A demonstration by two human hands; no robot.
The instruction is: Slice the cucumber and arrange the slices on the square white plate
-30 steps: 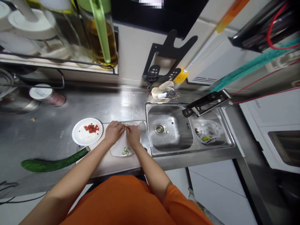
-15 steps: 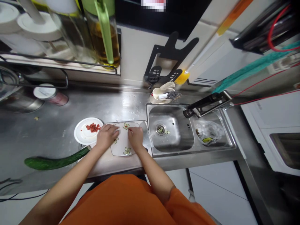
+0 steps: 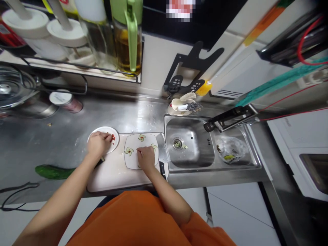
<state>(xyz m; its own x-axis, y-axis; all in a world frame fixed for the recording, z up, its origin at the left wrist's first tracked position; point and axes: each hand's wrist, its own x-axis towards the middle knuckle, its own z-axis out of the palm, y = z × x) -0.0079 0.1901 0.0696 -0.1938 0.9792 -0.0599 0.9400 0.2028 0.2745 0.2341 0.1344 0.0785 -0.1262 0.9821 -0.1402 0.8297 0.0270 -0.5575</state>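
Observation:
My left hand (image 3: 98, 145) is over a round white plate (image 3: 116, 139), its fingertips pinched together at small red pieces (image 3: 113, 137); whether a piece is between them is hidden. Above a squarish white plate (image 3: 132, 162) is my right hand (image 3: 147, 158), its fingers curled and pressed together; what they hold, if anything, cannot be made out. Curved green slices form pinwheels on this plate, one at the top (image 3: 141, 137) and one at the left (image 3: 128, 151) with red centres. Another pinwheel (image 3: 153, 147) is partly behind my right hand. The plate rests on a pale cutting board (image 3: 107, 179).
A knife (image 3: 162, 169) lies along the board's right end, beside the sink (image 3: 197, 150). Left of the board is a cucumber (image 3: 52, 172), partly behind my left forearm. A plastic bag (image 3: 232, 149) sits in the smaller basin. Oil bottles (image 3: 128, 48) stand on a shelf above.
My left hand has moved left from the squarish plate to the red pieces on the round plate. My right hand has shifted slightly down, uncovering the right pinwheel. The view has shifted.

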